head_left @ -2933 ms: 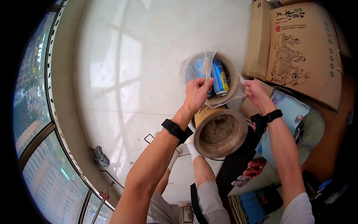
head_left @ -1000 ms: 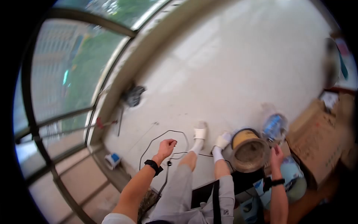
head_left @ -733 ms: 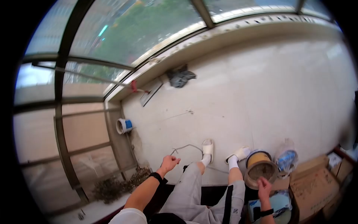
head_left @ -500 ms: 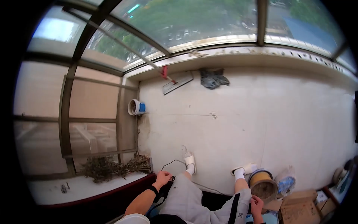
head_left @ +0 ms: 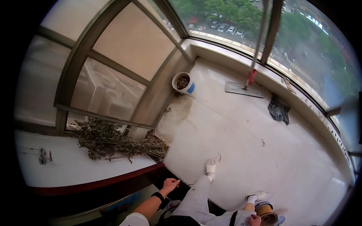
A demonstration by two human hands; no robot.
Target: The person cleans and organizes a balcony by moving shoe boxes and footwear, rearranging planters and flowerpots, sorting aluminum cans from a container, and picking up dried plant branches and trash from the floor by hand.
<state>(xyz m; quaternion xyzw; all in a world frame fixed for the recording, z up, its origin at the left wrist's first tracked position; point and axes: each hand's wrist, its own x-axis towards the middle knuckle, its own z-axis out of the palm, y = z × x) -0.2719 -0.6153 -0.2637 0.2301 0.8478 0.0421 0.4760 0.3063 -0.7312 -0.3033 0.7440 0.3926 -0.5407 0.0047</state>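
Observation:
My left hand (head_left: 171,184), with a black band at the wrist, hovers above the dark gap beside the dark red cabinet edge (head_left: 124,176). Its fingers are curled together, and nothing shows sticking out of them. At the bottom edge, my right hand (head_left: 255,220) rests by my thigh in light grey shorts, close to a yellowish bucket (head_left: 266,211). Its fingers are bent inward; what they hold, if anything, is hidden. A bundle of dried plants (head_left: 113,141) lies on the white top left of my left hand.
A flat mop (head_left: 244,89) leans against the window wall, near a crumpled dark bag (head_left: 279,110). In the far corner stands a white pot (head_left: 182,83) with dry matter inside. Metal fittings (head_left: 42,156) lie on the white top (head_left: 60,171). Pale floor stretches between.
The view has swung left, so the mop, bag and pot appear farther right. My left hand has moved off the small black thing near my leg. My right hand sits lower in view.

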